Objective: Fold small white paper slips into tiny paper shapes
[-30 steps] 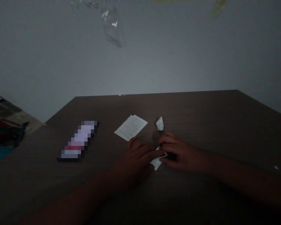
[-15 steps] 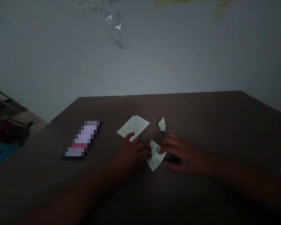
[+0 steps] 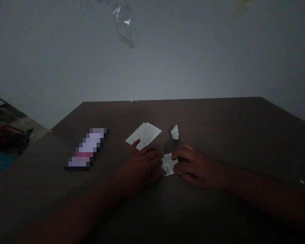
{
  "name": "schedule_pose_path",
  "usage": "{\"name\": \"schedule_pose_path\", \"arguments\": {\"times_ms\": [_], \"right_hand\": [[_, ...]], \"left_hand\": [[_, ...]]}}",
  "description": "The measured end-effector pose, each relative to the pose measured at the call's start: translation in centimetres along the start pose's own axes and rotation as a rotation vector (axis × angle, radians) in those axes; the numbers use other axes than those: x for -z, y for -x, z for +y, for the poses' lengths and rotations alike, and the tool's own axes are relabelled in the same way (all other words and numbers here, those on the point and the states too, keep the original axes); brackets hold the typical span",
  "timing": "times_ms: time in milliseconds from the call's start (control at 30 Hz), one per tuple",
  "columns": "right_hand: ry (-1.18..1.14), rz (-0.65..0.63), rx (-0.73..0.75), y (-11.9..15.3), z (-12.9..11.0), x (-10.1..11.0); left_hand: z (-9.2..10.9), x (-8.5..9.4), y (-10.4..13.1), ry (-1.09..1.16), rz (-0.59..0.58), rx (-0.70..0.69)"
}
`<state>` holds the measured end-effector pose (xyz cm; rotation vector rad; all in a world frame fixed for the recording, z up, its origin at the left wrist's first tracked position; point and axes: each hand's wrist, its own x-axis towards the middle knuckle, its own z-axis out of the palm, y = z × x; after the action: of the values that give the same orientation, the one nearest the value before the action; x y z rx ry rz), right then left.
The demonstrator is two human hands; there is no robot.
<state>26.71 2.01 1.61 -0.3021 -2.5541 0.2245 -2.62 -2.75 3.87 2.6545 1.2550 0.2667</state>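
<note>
A small white square of printed paper [image 3: 169, 165] lies near the middle of the dark brown wood-grain table [image 3: 218, 125], between the two hands. The left hand [image 3: 144, 164] is palm down, its fingers reaching over the paper's left edge, with one outer finger raised apart. The right hand [image 3: 193, 166] has its fingers curled, their tips at the paper's right edge. Whether either hand pinches the sheet or only presses it, I cannot tell.

Just beyond the left hand is a flat stack of white printed paper sheets [image 3: 144, 135]; the raised finger overlaps its near corner in this view, and contact cannot be told. Beyond the right hand stands a small, angular piece of folded white paper [image 3: 175, 132], apart from the fingers. A dark, slab-shaped phone with a blurred, lit screen [image 3: 87, 147] lies farther left, well apart from both hands. A tiny white scrap [image 3: 302, 182] sits at the far right, past the right forearm. A clear plastic bag [image 3: 124, 27] hangs on the grey wall [image 3: 193, 64] behind.
</note>
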Motion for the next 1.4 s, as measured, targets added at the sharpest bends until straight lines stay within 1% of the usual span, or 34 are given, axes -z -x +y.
{"name": "schedule_pose_path", "arguments": {"times_ms": [100, 200, 367, 467, 633, 700, 867, 1067, 1200, 1300, 1400], "right_hand": [[-0.077, -0.052, 0.035, -0.1, -0.3, -0.1], [-0.146, -0.088, -0.039, -0.2, -0.2, -0.3], [-0.209, -0.023, -0.201, -0.3, -0.1, -0.7], [-0.207, 0.007, -0.248, -0.4, -0.2, -0.8], [-0.169, -0.055, -0.213, -0.5, -0.2, -0.8], [-0.151, -0.071, -0.195, -0.5, -0.1, -0.7], [-0.058, -0.06, -0.129, -0.1, 0.0, -0.7], [0.016, -0.102, -0.104, 0.2, -0.1, -0.6], [0.024, -0.123, -0.111, 0.2, -0.2, -0.6], [0.02, -0.112, -0.097, 0.1, -0.3, -0.6], [0.029, -0.126, -0.108, 0.1, -0.4, -0.6]], "left_hand": [[0.0, -0.8, 0.0, -0.029, 0.014, -0.018], [0.1, -0.9, 0.1, -0.003, 0.035, -0.051], [0.8, -0.6, 0.2, 0.059, 0.0, -0.029], [1.2, -0.6, 0.0, 0.095, -0.001, 0.006], [1.9, -0.6, -0.2, 0.143, 0.015, 0.063], [2.1, -0.5, -0.3, 0.162, 0.021, 0.107], [2.1, -0.7, -0.3, 0.201, 0.017, 0.2], [1.7, -0.9, -0.3, 0.251, 0.091, 0.219], [1.8, -0.9, -0.5, 0.279, 0.099, 0.237], [1.7, -1.1, -0.5, 0.252, 0.114, 0.244], [1.7, -1.3, -0.5, 0.231, 0.105, 0.248]]}}
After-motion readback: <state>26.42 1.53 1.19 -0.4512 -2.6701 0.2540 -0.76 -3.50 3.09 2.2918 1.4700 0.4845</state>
